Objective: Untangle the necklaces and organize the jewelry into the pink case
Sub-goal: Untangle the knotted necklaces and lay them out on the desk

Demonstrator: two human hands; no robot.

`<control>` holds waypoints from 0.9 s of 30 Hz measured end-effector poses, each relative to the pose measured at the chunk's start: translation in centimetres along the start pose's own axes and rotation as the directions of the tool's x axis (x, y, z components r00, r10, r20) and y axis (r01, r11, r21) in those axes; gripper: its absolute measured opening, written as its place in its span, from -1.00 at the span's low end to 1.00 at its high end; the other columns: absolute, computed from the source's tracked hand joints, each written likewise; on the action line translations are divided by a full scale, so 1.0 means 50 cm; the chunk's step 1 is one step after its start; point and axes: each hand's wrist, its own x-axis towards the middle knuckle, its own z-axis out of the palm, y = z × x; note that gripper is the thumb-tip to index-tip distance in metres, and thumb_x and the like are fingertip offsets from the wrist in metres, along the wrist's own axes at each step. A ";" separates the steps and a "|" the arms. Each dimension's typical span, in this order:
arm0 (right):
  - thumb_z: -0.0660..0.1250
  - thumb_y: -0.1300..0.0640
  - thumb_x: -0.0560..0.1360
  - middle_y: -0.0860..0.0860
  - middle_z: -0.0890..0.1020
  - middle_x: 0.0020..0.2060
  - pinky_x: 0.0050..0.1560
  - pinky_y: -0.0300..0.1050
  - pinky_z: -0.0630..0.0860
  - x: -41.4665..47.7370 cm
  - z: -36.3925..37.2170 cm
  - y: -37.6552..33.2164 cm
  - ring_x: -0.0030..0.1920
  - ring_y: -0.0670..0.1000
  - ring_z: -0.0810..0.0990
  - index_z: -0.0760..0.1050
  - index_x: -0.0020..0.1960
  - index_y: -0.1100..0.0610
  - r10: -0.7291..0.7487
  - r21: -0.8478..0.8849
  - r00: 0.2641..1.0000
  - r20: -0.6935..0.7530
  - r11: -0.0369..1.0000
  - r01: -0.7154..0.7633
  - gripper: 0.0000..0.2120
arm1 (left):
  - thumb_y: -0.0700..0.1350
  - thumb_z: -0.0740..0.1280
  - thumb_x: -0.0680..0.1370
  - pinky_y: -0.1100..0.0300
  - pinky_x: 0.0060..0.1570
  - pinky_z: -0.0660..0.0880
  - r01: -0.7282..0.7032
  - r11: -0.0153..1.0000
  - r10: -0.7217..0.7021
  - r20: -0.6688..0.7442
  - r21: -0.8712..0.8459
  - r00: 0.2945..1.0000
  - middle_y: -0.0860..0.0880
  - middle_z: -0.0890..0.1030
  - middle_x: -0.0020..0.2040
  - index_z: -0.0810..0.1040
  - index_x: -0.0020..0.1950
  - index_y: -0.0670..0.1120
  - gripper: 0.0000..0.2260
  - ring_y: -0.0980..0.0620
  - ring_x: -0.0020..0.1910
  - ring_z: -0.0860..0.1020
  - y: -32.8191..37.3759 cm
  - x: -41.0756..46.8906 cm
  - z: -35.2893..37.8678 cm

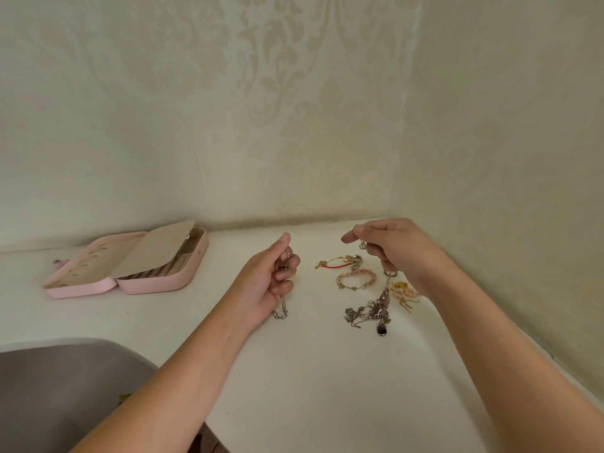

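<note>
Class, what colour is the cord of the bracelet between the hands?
The cord is red; head view shows it best.

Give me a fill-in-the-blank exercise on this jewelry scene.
The pink jewelry case lies ____ on the white counter.
The pink bead bracelet lies ____ the left hand and the right hand.
The tangled clump of metal necklaces dangles from the ____ hand.
Missing: open; between; right.

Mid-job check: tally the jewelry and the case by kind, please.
pink case: 1
bracelets on the counter: 2, red-cord bracelet and pink-beaded bracelet
link chain beside the red-cord bracelet: 1
thin chain held by left hand: 1
necklace tangle hanging from right hand: 1
peach-and-gold cluster, too small to sort: 1
Total: 7
</note>
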 end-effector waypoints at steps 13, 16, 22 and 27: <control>0.25 0.05 0.60 -0.11 0.35 -0.54 -0.46 -0.27 0.17 0.004 0.001 0.001 -0.50 -0.09 0.21 0.66 -0.18 0.07 -0.087 0.017 0.996 -0.017 0.996 0.088 -0.72 | 0.15 0.34 0.51 0.24 -0.01 0.46 -0.390 0.355 -0.010 0.421 0.850 0.907 0.13 0.65 -0.12 0.65 -0.29 -0.02 -0.70 0.25 -0.14 0.58 -0.032 -0.144 0.007; 0.23 0.07 0.60 -0.08 0.36 -0.53 -0.52 -0.36 0.18 0.001 0.005 0.001 -0.58 -0.16 0.22 0.65 -0.14 0.11 -0.087 -0.029 0.996 -0.013 0.996 0.086 -0.73 | 0.28 0.22 0.47 0.31 0.15 0.40 -0.403 0.181 0.068 0.397 0.897 0.915 0.26 0.59 0.06 0.66 -0.07 0.08 -0.64 0.32 0.09 0.52 -0.016 -0.165 -0.002; 0.25 0.08 0.59 -0.05 0.40 -0.49 -0.50 -0.40 0.23 -0.003 0.025 0.009 -0.51 -0.15 0.32 0.65 -0.15 0.10 -0.101 -0.161 0.995 -0.018 0.982 0.097 -0.75 | 0.21 -0.06 0.63 0.18 0.49 -0.11 -0.022 -0.083 -0.069 0.017 0.996 0.997 0.02 -0.05 0.59 -0.03 0.59 -0.04 -0.41 0.08 0.56 -0.08 -0.033 -0.145 -0.053; 0.25 0.09 0.59 -0.04 0.47 -0.48 -0.37 -0.24 0.31 -0.003 0.036 0.006 -0.47 -0.12 0.37 0.62 -0.20 0.10 -0.118 -0.206 0.993 0.020 0.971 0.120 -0.74 | 0.18 -0.19 0.64 0.15 0.48 -0.18 0.084 -0.014 -0.084 -0.085 0.996 0.993 -0.01 -0.09 0.59 -0.06 0.59 -0.08 -0.42 0.08 0.56 -0.12 -0.013 -0.078 -0.084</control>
